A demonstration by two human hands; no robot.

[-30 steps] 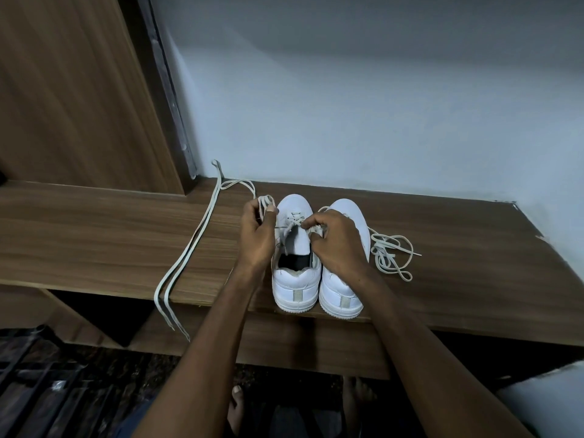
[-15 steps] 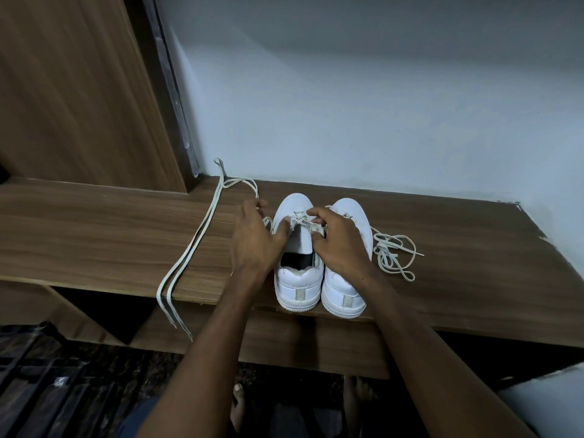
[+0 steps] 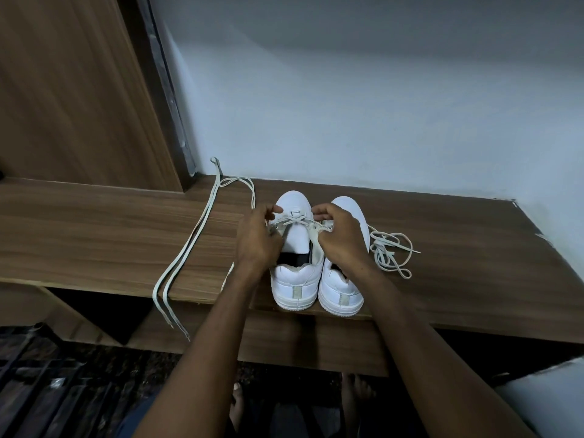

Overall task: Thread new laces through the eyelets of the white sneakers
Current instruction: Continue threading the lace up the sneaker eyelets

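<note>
Two white sneakers (image 3: 316,263) standing side by side, heels at the near edge of the wooden desk (image 3: 110,235), toes toward the wall. Left sneaker (image 3: 294,279) under work: lace (image 3: 295,220) crossed once over the tongue near the toe, with a horizontal bar at the lowest eyelets. Left hand (image 3: 257,245) at the left eyelet row, fingers curled, pinching a lace end as far as can be judged; exact contact hidden by the knuckles. Right hand (image 3: 339,238) at the right eyelet row, fingers curled on the other lace end and the edge of the upper. Hands apart, one on either side of the tongue. Right sneaker (image 3: 343,292) partly covered by the right wrist; lacing state not discernible. Loose lace (image 3: 390,251) lying in a tangle just beside the right sneaker. Long lace (image 3: 196,245) laid across the desk to the left, both ends hanging over the front edge. Judged early in the task, upper eyelets unthreaded. Recommended for the step in hand: pull both ends to even length before the next crossing, keep the flat lace untwisted, feed each tip from beneath the eyelet, hold the upper steady against the pull, and keep the heel from sliding off the desk edge. No brand, label or legible writing visible; plain pale tabs only at both heels.
</note>
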